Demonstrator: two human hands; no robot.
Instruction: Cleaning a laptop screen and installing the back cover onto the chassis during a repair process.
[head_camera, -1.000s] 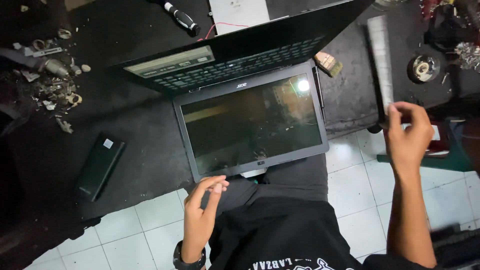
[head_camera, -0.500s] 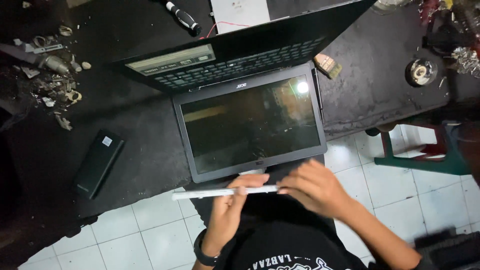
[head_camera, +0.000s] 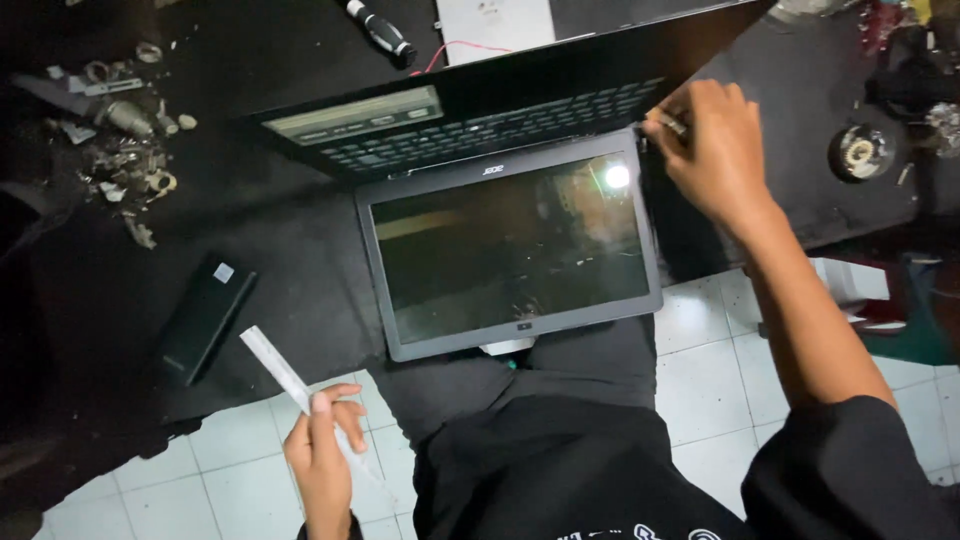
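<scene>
I see the laptop (head_camera: 510, 240) screen as glossy glass, throwing back a lamp glare, framed in matt grey plastic | strip (head_camera: 280, 368) in my left hand (head_camera: 322, 455) looks thin, pale, smooth plastic | bench (head_camera: 290, 260) cover looks dark, matt, slightly rough | floor (head_camera: 700, 380) is white glazed tile | my clothing (head_camera: 560, 460) is matt black cloth

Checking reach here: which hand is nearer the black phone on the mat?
Left. The left hand holds a white strip just below the black phone; the right hand is across the laptop, at its hinge corner.
</scene>
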